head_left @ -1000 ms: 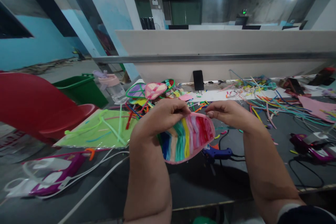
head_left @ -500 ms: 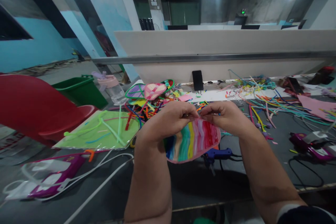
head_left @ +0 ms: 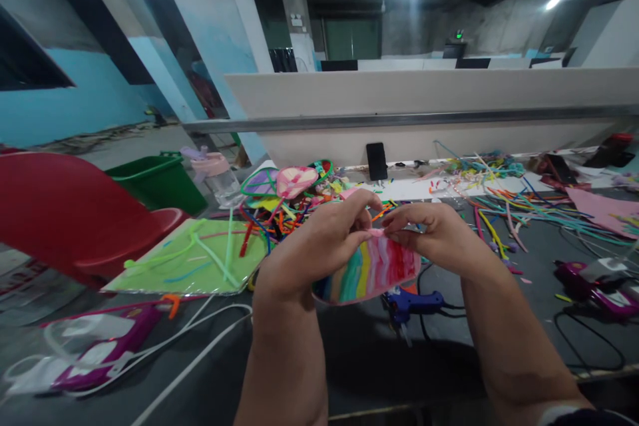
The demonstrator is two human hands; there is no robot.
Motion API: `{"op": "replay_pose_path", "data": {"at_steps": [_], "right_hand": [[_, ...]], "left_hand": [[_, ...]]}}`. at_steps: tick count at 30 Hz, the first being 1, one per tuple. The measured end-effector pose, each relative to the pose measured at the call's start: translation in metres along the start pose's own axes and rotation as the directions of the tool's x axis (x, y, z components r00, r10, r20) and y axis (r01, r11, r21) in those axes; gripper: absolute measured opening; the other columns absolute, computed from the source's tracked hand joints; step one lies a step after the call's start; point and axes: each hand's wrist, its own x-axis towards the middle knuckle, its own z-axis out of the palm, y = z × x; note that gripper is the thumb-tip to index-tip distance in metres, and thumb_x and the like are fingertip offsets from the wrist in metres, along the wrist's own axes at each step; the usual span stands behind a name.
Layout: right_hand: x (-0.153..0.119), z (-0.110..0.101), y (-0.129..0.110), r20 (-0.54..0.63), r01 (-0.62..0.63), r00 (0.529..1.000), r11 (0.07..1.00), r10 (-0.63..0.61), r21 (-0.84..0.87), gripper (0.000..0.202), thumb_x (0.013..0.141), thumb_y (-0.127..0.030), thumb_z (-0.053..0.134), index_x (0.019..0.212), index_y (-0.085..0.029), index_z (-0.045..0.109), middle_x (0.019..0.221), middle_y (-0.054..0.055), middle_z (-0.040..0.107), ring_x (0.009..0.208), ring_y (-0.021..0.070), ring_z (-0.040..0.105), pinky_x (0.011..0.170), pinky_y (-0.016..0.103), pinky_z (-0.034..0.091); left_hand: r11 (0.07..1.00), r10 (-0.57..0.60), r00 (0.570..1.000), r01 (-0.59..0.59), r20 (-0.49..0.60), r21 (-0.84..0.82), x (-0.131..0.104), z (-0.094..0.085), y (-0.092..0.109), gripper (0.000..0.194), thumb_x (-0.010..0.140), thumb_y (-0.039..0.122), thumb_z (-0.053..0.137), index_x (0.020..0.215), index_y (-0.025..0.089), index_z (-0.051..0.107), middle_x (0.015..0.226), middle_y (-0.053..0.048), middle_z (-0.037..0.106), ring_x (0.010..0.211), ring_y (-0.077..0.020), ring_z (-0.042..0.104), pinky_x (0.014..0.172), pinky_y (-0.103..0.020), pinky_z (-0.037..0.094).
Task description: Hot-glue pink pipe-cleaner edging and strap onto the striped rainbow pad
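Between my two hands hangs a flat rounded craft piece, striped in rainbow colours and edged with a pink pipe cleaner. My left hand pinches its top edge from the left, thumb and forefinger closed on the pink edging. From the right, my right hand pinches the same edge close by, fingertips nearly meeting the left ones. Part of the piece's left side is hidden behind my left wrist. Just below and behind it lies a blue glue gun on the dark table.
To the left lies a green sheet with pipe cleaners on it. Purple power strips with white cables flank the work area. Behind are heaped pipe cleaners, a phone and a bottle. A red chair stands left.
My left fingers have lifted and shifted slightly along the pink edging, showing more of it between the hands. The whole view has tilted a little upward.
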Motion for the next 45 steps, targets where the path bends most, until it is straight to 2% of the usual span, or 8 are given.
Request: {"op": "replay_pose_path", "data": {"at_steps": [4,10,17,24,30,35,42,45], "right_hand": [[-0.003,-0.005,0.000,-0.010,0.092,0.996,0.996,-0.093,-0.008,0.021,0.077,-0.003,0.061,0.080,-0.021,0.073,0.101,0.005,0.074,0.099,0.0168,0.067,0.087,0.029,0.051],[-0.005,-0.008,0.001,-0.002,0.147,0.989,0.989,-0.147,-0.035,0.021,0.078,-0.005,0.062,0.080,-0.022,0.074,0.101,0.004,0.074,0.098,0.0168,0.068,0.086,0.030,0.052],[-0.008,-0.008,-0.004,-0.018,0.146,0.989,0.987,-0.148,-0.069,0.016,0.080,-0.007,0.064,0.082,-0.021,0.070,0.103,0.003,0.073,0.095,0.0145,0.068,0.084,0.027,0.052],[-0.009,0.004,-0.008,-0.084,0.143,0.980,0.937,-0.179,-0.318,0.016,0.080,-0.004,0.059,0.081,-0.019,0.065,0.099,0.004,0.073,0.093,0.0172,0.065,0.079,0.029,0.049],[-0.005,0.011,-0.009,-0.097,0.125,0.982,0.939,-0.164,-0.319,0.012,0.081,-0.008,0.058,0.080,-0.018,0.063,0.088,0.004,0.071,0.081,0.0158,0.063,0.070,0.027,0.047],[-0.006,0.011,-0.008,-0.092,0.111,0.983,0.916,-0.158,-0.385,0.009,0.083,-0.010,0.057,0.082,-0.018,0.061,0.092,0.005,0.070,0.085,0.0176,0.062,0.075,0.029,0.046],[-0.005,0.012,-0.010,-0.042,0.108,0.989,0.890,-0.141,-0.443,0.007,0.084,-0.012,0.057,0.082,-0.019,0.059,0.087,0.004,0.069,0.083,0.0180,0.060,0.074,0.030,0.045],[-0.003,0.014,-0.006,-0.044,0.126,0.985,0.875,-0.166,-0.467,0.012,0.086,-0.012,0.054,0.077,-0.020,0.056,0.080,0.002,0.067,0.078,0.0167,0.060,0.087,0.037,0.045]], "left_hand": [[1.000,0.020,1.000,-0.020,0.021,0.017,-0.002,-0.001,0.005,0.035,0.085,0.005,0.053,0.115,0.021,0.046,0.085,0.003,0.061,0.076,-0.0104,0.057,0.070,-0.023,0.042],[0.999,0.025,1.000,-0.025,0.007,0.024,-0.003,0.001,0.007,0.036,0.084,0.003,0.053,0.114,0.022,0.047,0.086,0.003,0.061,0.076,-0.0103,0.057,0.069,-0.022,0.042],[1.000,0.013,0.999,-0.013,-0.046,-0.016,-0.005,-0.002,0.013,0.037,0.087,0.014,0.058,0.121,0.024,0.047,0.091,0.000,0.060,0.080,-0.0127,0.059,0.071,-0.024,0.046],[0.997,-0.006,0.998,0.001,-0.068,-0.072,-0.002,-0.001,0.009,0.035,0.087,0.017,0.060,0.119,0.023,0.049,0.091,0.001,0.060,0.078,-0.0120,0.059,0.072,-0.023,0.047],[0.996,-0.013,0.996,0.006,-0.085,-0.090,-0.002,0.000,0.004,0.032,0.087,0.016,0.060,0.117,0.022,0.051,0.090,0.001,0.059,0.078,-0.0117,0.057,0.073,-0.024,0.046],[0.998,0.002,0.995,-0.009,-0.099,-0.064,-0.001,0.000,0.004,0.026,0.086,0.016,0.061,0.110,0.021,0.052,0.088,0.002,0.058,0.076,-0.0106,0.055,0.071,-0.023,0.045],[0.996,-0.008,0.996,0.001,-0.084,-0.085,0.001,0.002,0.000,0.033,0.086,0.016,0.060,0.117,0.021,0.049,0.090,0.001,0.060,0.079,-0.0117,0.058,0.072,-0.024,0.047],[0.997,-0.013,0.997,0.007,-0.072,-0.079,0.003,0.004,-0.002,0.037,0.086,0.015,0.059,0.120,0.021,0.048,0.092,0.000,0.059,0.081,-0.0129,0.058,0.073,-0.025,0.047]]}}
